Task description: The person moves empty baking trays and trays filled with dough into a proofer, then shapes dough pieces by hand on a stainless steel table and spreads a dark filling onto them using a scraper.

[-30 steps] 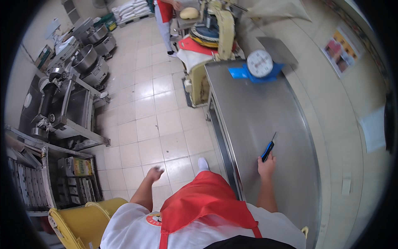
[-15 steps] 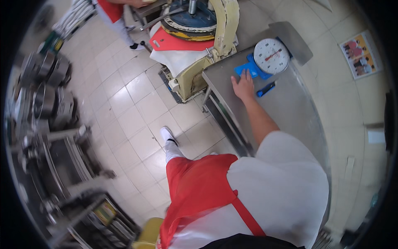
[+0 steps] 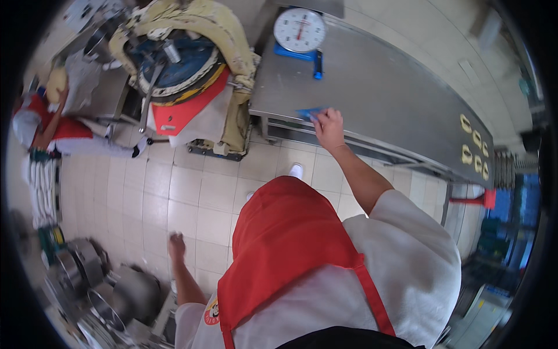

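My right hand pinches a thin, flat blue scraper, blurred by motion, at the near edge of the steel table. Farther back on that table stands a dial scale with a round white face and a blue base. Beside the scale lies a blue and black utility knife, out of my hands' reach at this moment. Away to the left, my left hand hangs over the floor with its fingers curled in; I see nothing in it.
A cream and blue dough press with a red plate stands left of the table. Several pale dough pieces lie at the table's right end. A co-worker in a red apron handles dough at far left. Metal bowls crowd the lower left.
My right hand has lifted the blue scraper from beside the scale and drawn it to the table's near edge. The view has swung round, and my left hand has come into sight.
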`<state>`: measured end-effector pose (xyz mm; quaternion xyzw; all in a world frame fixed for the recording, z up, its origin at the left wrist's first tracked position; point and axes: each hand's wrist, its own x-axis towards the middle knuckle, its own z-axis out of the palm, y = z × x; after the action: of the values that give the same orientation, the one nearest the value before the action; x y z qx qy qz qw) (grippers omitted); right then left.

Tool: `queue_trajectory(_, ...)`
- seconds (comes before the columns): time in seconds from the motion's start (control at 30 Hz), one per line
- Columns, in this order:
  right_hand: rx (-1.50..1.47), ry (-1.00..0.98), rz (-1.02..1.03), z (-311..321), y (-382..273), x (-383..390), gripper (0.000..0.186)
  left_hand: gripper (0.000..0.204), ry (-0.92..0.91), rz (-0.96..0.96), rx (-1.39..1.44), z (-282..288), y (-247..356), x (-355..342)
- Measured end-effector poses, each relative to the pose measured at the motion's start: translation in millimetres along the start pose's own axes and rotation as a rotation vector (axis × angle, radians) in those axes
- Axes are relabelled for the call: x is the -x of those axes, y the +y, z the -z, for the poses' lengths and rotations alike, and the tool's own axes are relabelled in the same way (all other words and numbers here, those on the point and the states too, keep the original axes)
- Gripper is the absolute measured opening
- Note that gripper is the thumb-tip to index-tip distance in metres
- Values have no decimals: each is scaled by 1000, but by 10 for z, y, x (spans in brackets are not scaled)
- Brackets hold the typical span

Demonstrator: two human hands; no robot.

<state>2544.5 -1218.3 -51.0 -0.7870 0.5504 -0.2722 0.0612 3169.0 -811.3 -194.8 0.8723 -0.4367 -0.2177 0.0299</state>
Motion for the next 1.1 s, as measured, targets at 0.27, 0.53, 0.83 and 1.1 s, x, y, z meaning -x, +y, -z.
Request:
queue_trajectory(0.27, -1535, 266, -807, 1536, -906, 760, 25, 31, -363, -916, 933, 984, 4763, -310)
queue_trajectory(0.53, -1566, 585, -814, 2625, -666, 2603, 49, 36, -762, -1134, 698, -106, 5880, 1079)
queue_trajectory(0.83, -1550, 1507, -883, 2999, 474, 5510, 48, 32, -521, -1079, 60, -1478, 6578, 2005)
queue_trajectory(1.1, -1223, 1716, -925, 4369, 1449, 6770, 49, 47, -866, -1320, -1108, -2949, 7137, 1689)
